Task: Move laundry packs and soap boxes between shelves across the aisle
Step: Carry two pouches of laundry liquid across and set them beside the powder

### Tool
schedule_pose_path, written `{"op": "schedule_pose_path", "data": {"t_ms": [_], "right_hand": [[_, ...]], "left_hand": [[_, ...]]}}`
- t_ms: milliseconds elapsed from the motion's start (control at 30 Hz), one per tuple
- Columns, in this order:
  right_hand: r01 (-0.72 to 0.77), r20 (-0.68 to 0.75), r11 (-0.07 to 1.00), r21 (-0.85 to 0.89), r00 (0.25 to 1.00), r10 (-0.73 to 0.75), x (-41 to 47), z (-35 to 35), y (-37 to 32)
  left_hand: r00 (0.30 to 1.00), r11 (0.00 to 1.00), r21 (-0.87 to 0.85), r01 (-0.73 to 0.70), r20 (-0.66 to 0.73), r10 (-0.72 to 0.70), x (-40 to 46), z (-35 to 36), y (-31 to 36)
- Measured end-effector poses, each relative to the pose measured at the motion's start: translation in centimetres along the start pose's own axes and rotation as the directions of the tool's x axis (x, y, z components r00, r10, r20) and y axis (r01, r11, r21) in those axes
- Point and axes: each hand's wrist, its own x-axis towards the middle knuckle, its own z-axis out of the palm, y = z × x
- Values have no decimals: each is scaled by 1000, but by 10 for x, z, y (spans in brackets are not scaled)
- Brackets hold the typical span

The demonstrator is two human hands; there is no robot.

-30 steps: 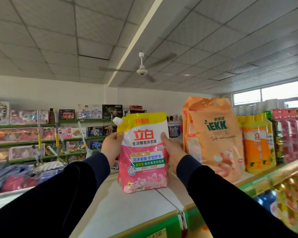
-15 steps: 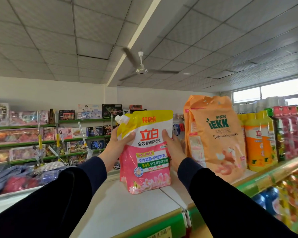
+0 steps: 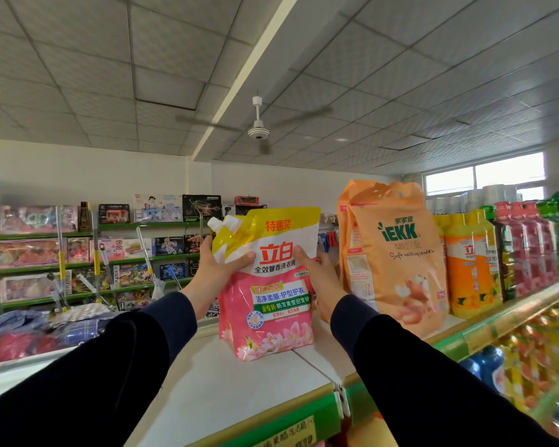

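Note:
A pink and yellow laundry liquid pouch [image 3: 268,301] with a white spout stands upright on the white top shelf [image 3: 226,382]. My left hand [image 3: 217,272] grips its left side below the spout, thumb across the front. My right hand [image 3: 320,279] holds its right edge, thumb on the front. Just to the right stand orange IEKK washing powder bags [image 3: 397,253], close to the pouch but apart from it.
Yellow-orange detergent bottles [image 3: 471,262] and red and green bottles [image 3: 530,246] line the shelf further right. A green price rail [image 3: 304,427] edges the shelf front. Across the aisle are green shelves of toy boxes [image 3: 110,246] and folded textiles [image 3: 20,333].
The pouch has shifted slightly right and tilted on the shelf. Both thumbs have come round onto its front, where earlier the hands held only its sides.

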Motion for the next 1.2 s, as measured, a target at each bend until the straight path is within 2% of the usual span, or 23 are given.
{"op": "schedule_pose_path", "data": {"t_ms": [100, 200, 400, 500, 667, 900, 1200], "right_hand": [[4, 3, 1000, -5, 1000, -4, 0, 3, -2], [-7, 16, 1000, -9, 1000, 7, 5, 7, -4], [-23, -65, 999, -37, 998, 21, 17, 13, -8], [-33, -71, 999, -24, 997, 31, 18, 11, -7], [-18, -26, 999, -50, 1000, 17, 14, 0, -8], [-2, -8, 1000, 12, 1000, 2, 2, 2, -10], [-22, -6, 1000, 2, 1000, 22, -3, 4, -14]], "left_hand": [[995, 995, 78, -61, -72, 67, 0, 2, 1], [992, 988, 119, -98, -69, 106, 3, 5, 3], [973, 977, 205, -67, -205, 110, 7, 11, 5], [977, 978, 202, -53, -191, 93, 9, 9, 3], [997, 992, 116, -39, -66, 46, 8, -3, 6], [998, 996, 79, -30, -60, 35, 0, -1, 8], [995, 996, 45, -73, -60, 76, 1, 0, 12]]}}
